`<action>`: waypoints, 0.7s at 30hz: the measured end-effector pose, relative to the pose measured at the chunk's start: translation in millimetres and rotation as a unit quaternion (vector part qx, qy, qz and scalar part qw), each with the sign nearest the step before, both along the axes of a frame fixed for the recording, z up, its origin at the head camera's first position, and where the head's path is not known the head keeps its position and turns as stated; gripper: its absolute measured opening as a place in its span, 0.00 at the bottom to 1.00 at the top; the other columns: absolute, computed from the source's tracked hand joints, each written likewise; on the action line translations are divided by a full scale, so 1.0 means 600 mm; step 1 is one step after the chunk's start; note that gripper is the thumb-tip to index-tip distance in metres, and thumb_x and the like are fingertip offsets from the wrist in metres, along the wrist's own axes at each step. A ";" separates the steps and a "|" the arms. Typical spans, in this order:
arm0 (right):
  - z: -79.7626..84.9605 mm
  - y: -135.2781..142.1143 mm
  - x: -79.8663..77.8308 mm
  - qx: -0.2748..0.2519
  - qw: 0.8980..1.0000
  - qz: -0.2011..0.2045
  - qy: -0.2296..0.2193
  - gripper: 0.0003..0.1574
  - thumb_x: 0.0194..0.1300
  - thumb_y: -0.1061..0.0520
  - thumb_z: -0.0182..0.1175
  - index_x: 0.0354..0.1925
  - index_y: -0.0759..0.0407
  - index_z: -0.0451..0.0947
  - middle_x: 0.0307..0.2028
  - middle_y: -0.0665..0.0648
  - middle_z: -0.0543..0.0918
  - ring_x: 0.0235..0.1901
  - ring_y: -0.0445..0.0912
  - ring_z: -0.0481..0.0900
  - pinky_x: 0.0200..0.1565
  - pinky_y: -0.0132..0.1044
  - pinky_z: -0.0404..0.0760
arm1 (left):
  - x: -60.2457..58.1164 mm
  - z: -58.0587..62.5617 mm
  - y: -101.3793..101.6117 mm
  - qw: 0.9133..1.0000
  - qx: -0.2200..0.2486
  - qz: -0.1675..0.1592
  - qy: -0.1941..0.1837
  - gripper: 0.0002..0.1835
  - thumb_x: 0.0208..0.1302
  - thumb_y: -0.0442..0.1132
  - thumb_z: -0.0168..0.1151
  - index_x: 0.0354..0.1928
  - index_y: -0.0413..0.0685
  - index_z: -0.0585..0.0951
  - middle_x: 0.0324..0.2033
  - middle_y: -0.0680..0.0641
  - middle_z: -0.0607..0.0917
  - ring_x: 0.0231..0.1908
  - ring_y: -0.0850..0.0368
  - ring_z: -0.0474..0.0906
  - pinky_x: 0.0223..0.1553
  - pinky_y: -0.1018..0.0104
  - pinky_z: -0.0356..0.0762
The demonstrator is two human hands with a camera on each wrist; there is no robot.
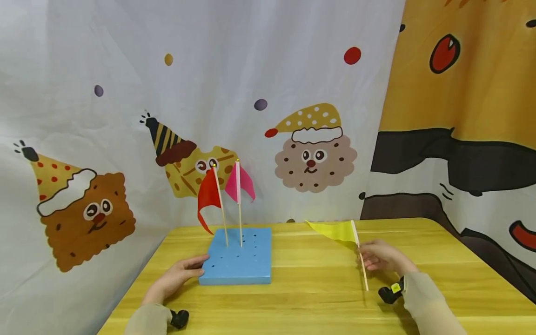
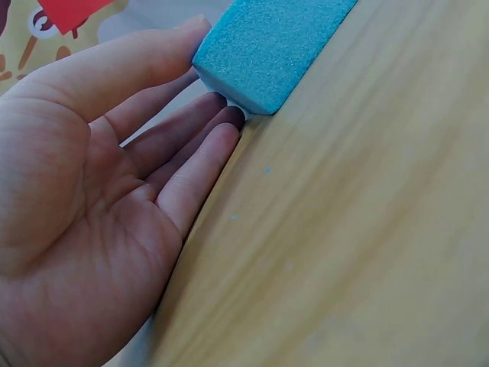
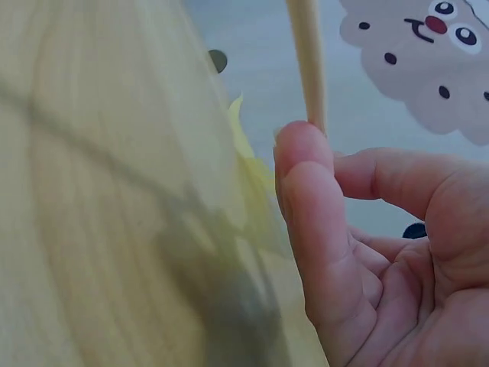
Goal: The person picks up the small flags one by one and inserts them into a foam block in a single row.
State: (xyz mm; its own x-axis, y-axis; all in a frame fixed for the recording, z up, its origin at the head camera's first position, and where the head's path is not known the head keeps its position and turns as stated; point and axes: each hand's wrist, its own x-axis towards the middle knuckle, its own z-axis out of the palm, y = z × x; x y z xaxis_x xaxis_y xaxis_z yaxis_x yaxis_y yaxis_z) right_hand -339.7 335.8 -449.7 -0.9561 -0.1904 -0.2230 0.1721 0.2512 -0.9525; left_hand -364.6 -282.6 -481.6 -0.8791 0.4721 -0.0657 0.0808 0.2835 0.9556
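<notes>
My right hand [image 1: 384, 257] pinches the thin wooden stick of a yellow flag [image 1: 337, 231] between thumb and fingers. The stick leans over the table, its cloth pointing left and its bare end towards me. In the right wrist view the stick [image 3: 308, 65] runs out above my fingertips. My left hand [image 1: 177, 278] rests against the left side of a blue foam block [image 1: 234, 272], thumb at its corner and fingers fairly straight along it. A red flag [image 1: 209, 195] and a pink flag [image 1: 247, 184] stand upright in the block, the red one tilting left.
Several small holes dot the block's top. The wooden table [image 1: 310, 265] spreads between the block and my right hand. Behind it hangs a white curtain [image 1: 234, 60] printed with cartoon biscuits. Black wrist cameras are strapped at both sleeves.
</notes>
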 end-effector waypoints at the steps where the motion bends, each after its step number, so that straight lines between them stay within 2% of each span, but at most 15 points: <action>1: 0.004 -0.002 0.000 -0.002 1.000 -0.003 0.002 0.35 0.72 0.58 0.51 0.64 0.83 0.54 0.33 0.60 0.82 0.23 0.41 0.81 0.28 0.33 0.83 | 0.000 0.000 0.000 1.000 0.001 -0.001 -0.001 0.32 0.70 0.44 0.59 0.72 0.43 0.64 0.70 0.36 0.61 0.69 0.35 0.54 0.65 0.42 0.57; 14: 0.079 -0.019 -0.001 0.009 0.999 0.003 0.045 0.33 0.72 0.59 0.51 0.64 0.79 0.56 0.33 0.61 0.82 0.22 0.44 0.83 0.29 0.39 0.85 | 0.004 0.005 0.010 1.000 0.019 -0.009 0.000 0.31 0.71 0.41 0.57 0.72 0.38 0.63 0.70 0.33 0.60 0.69 0.33 0.53 0.64 0.45 0.61; 21: 0.120 -0.034 -0.004 0.014 0.998 0.001 0.068 0.30 0.72 0.58 0.53 0.63 0.75 0.59 0.33 0.63 0.83 0.21 0.46 0.84 0.29 0.42 0.85 | 0.001 0.003 0.006 1.000 0.009 -0.004 0.012 0.31 0.70 0.42 0.58 0.71 0.38 0.64 0.70 0.34 0.61 0.69 0.34 0.53 0.64 0.48 0.63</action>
